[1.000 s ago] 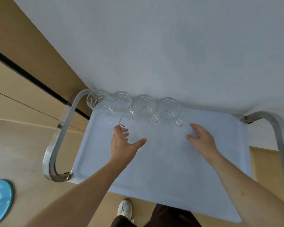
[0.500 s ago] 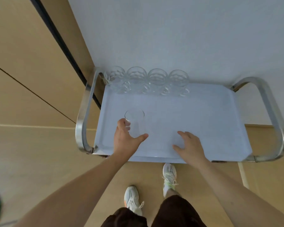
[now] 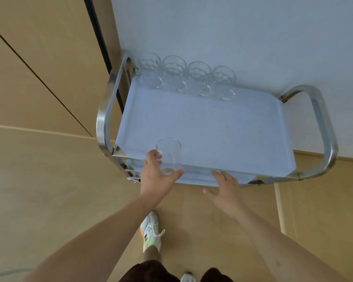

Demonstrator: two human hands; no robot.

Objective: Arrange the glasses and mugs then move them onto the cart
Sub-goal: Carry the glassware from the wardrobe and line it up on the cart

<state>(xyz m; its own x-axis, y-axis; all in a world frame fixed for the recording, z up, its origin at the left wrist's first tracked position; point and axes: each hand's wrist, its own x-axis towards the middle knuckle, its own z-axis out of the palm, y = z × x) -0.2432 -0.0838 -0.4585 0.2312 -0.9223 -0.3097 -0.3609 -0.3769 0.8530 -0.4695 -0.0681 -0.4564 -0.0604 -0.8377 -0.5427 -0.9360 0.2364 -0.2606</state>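
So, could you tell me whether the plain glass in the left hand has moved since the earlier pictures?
Yes. The plain glass has come away from the row of mugs toward the cart tray's near edge, gripped by the left hand.

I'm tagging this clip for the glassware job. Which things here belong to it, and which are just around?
Part of the job:
- plain glass, gripped by the left hand
- four patterned glass mugs, in a row along the far edge
- cart
- right hand, open, empty

Just around:
- white wall
- wooden panels
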